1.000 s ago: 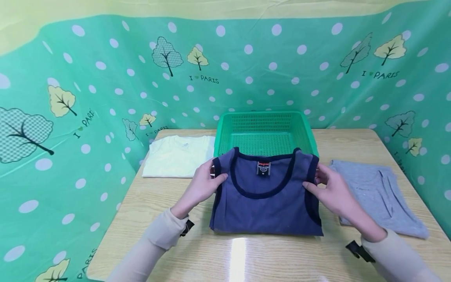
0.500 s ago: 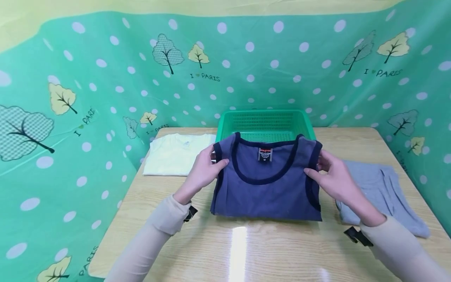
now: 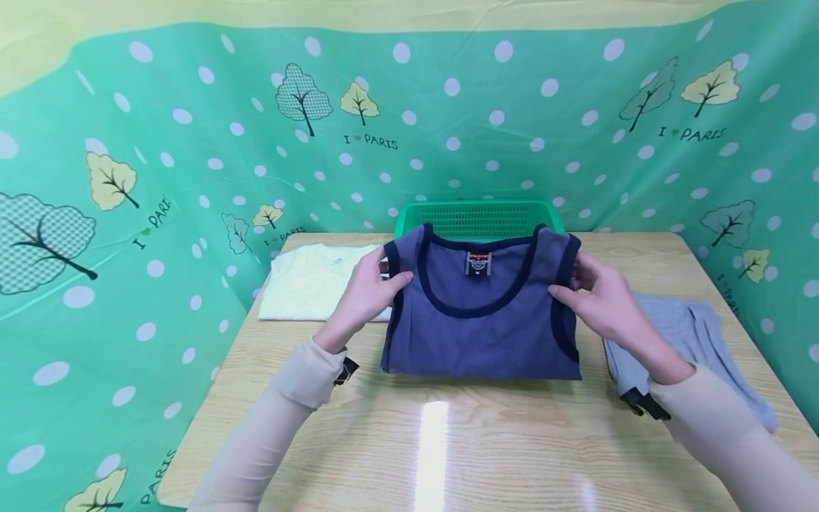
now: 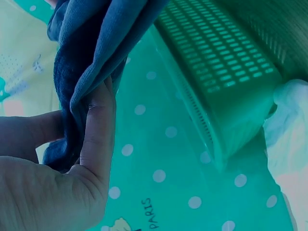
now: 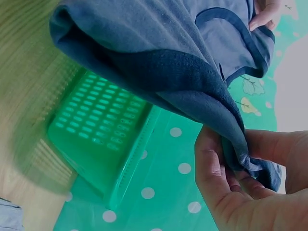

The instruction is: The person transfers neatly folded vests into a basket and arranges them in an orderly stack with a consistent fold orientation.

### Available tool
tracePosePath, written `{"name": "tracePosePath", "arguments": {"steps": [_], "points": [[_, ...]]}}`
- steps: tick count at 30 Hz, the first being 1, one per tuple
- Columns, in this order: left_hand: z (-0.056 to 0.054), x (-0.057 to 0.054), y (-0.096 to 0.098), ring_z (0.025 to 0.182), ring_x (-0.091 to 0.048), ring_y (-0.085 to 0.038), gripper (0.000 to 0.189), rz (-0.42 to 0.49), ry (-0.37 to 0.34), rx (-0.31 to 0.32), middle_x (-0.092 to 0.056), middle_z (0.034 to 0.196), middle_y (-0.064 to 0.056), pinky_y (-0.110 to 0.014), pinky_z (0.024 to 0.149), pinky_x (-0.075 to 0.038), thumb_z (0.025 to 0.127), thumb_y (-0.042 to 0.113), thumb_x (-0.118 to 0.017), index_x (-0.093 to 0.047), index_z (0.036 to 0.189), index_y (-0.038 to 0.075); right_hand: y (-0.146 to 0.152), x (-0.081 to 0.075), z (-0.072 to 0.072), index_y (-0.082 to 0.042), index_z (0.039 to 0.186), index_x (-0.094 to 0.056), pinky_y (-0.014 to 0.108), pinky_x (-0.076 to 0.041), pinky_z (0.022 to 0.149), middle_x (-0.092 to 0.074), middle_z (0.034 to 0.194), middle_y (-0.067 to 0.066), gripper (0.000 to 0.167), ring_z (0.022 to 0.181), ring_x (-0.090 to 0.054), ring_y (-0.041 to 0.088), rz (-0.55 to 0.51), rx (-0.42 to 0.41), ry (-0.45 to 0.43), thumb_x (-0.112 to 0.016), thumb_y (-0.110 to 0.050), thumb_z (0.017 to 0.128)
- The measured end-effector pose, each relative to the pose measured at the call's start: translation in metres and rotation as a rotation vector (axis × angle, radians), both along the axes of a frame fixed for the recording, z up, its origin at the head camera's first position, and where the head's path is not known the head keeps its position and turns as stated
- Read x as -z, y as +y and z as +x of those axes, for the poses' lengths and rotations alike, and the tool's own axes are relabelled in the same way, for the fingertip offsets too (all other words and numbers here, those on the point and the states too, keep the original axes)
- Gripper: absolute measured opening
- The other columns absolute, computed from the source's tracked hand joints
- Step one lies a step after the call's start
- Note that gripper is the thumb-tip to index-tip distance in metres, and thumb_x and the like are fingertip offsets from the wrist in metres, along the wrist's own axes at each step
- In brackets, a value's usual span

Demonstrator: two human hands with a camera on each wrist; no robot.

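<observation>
A folded navy tank top (image 3: 480,341) with dark trim and a neck label hangs between both hands in the head view, overlapping the front of the green basket (image 3: 480,213). My left hand (image 3: 365,295) pinches its left shoulder edge, thumb on the front and fingers behind. At the opposite shoulder my right hand (image 3: 604,299) grips the trim the same way. In the right wrist view the tank top (image 5: 159,62) droops in a fold over the basket (image 5: 101,110), and the right thumb and fingers squeeze the strap. The left wrist view shows the bunched strap held between thumb and fingers.
Left of the basket lies a folded white shirt (image 3: 313,284). A folded grey garment (image 3: 697,341) lies at the right, partly behind the right forearm. The wooden table (image 3: 512,441) meets a green dotted curtain (image 3: 448,114) at the back and sides.
Both hands have lifted the tank top up and away from me, so it now covers more of the basket. The hold at both shoulders is unchanged.
</observation>
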State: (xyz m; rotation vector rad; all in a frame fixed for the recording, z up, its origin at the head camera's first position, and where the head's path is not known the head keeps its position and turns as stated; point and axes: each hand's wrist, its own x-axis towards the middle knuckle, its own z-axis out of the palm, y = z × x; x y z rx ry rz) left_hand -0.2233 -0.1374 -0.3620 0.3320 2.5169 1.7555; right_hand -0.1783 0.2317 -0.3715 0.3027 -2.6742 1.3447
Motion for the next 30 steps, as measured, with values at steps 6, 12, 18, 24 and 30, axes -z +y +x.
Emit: {"name": "tracePosePath", "arguments": {"steps": [6,12,18,24,30], "points": [[-0.007,-0.01,-0.001,0.093,-0.075,-0.033,0.046,0.016,-0.002,-0.008,-0.069,0.117,-0.024,-0.038,0.065,-0.064,0.1,0.006,-0.068,-0.056,0.145,0.002,0.003,-0.004,-0.01,-0.002,0.149,-0.055,0.016,-0.052,0.073,-0.071,0.12,0.026,0.051,0.098,-0.069,0.021,0.002,-0.015,-0.005,-0.07,-0.014,0.102],[-0.014,-0.013,0.0,0.097,-0.074,-0.035,0.047,0.029,-0.011,-0.012,-0.067,0.123,-0.023,-0.041,0.067,-0.064,0.101,0.007,-0.067,-0.055,0.146,0.003,0.004,-0.011,-0.019,-0.002,0.147,-0.057,0.015,-0.047,0.074,-0.071,0.119,0.026,0.048,0.104,-0.067,0.036,0.023,-0.003,-0.011,-0.07,-0.016,0.103],[-0.023,-0.017,0.004,0.099,-0.073,-0.032,0.048,0.007,-0.001,-0.016,-0.067,0.123,-0.02,-0.041,0.068,-0.064,0.101,0.01,-0.068,-0.054,0.147,0.005,0.008,-0.016,-0.03,-0.003,0.147,-0.057,0.016,-0.046,0.075,-0.069,0.124,0.026,0.049,0.105,-0.066,0.034,0.03,0.004,-0.025,-0.07,-0.017,0.103],[-0.034,-0.023,0.008,0.093,-0.071,-0.03,0.045,-0.031,0.027,-0.026,-0.069,0.117,-0.018,-0.039,0.063,-0.061,0.101,0.012,-0.069,-0.057,0.144,0.006,0.011,-0.02,-0.042,-0.001,0.145,-0.057,0.016,-0.048,0.073,-0.069,0.122,0.026,0.047,0.092,-0.065,0.015,0.023,-0.008,-0.011,-0.07,-0.015,0.102],[-0.044,-0.027,0.011,0.089,-0.072,-0.029,0.044,-0.001,0.007,-0.002,-0.069,0.12,-0.017,-0.037,0.058,-0.06,0.101,0.01,-0.068,-0.056,0.144,0.007,0.01,-0.025,-0.052,0.0,0.137,-0.061,0.018,-0.048,0.07,-0.069,0.119,0.026,0.04,0.085,-0.063,0.01,0.03,-0.01,-0.001,-0.071,-0.013,0.101]]}}
